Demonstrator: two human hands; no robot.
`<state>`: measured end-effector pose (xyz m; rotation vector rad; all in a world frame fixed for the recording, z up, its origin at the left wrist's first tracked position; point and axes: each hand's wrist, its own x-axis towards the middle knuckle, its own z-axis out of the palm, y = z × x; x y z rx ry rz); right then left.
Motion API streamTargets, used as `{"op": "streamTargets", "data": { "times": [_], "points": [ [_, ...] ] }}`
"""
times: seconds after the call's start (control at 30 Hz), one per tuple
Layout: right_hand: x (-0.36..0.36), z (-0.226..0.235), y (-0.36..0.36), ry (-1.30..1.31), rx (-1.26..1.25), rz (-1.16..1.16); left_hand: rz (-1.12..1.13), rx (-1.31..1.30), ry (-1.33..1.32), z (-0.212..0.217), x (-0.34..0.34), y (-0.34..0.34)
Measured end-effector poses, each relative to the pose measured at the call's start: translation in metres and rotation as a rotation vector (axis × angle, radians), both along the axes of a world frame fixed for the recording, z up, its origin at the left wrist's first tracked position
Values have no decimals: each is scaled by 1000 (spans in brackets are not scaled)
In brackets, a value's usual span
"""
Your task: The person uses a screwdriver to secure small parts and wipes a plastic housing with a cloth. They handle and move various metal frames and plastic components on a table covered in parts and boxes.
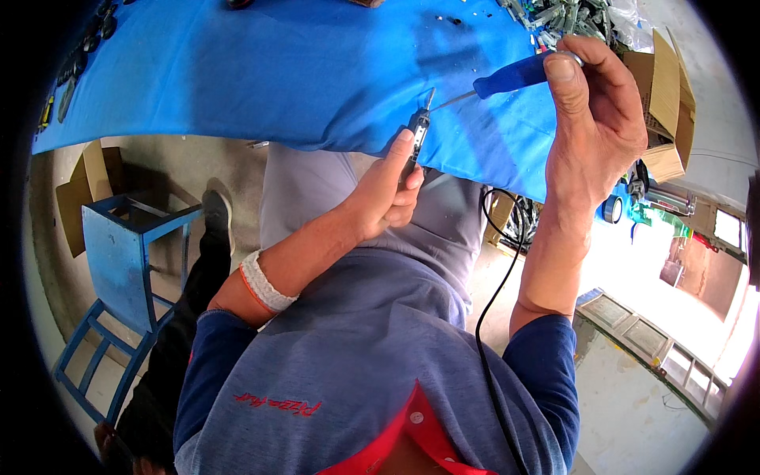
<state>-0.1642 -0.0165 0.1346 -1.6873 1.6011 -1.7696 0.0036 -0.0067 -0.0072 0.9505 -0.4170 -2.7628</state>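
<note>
My left hand [389,190] grips a small dark metal part [417,131] and holds it upright at the near edge of a table covered in blue cloth [301,71]. My right hand [595,119] is closed around the blue handle of a screwdriver [513,76]. The thin shaft of the tool slants down to the left, and its tip meets the top of the small part. Both forearms come up from the lower edge, with blue sleeves pushed back and a white band on my left wrist.
A blue wooden chair [127,261] stands at the left on the concrete floor. An open cardboard box [669,103] sits at the right, with a heap of small metal parts [566,16] behind it on the table. A black cable [495,317] hangs down over my lap.
</note>
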Motion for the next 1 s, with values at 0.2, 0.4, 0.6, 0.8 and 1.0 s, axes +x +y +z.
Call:
{"op": "streamTargets", "data": {
  "times": [0.2, 0.4, 0.6, 0.8, 1.0],
  "points": [
    [-4, 5, -2, 23, 32, -29, -5, 3, 2, 0, 1, 0],
    [-5, 5, -3, 9, 3, 56, -2, -5, 2, 1, 0, 0],
    [-1, 2, -2, 32, 12, -55, -8, 9, 10, 0, 0, -1],
    [2, 11, -5, 24, 44, -9, -5, -1, -5, 1, -1, 0],
    [9, 9, -6, -66, 44, 70, -7, 9, 8, 0, 0, 0]
  ]
}}
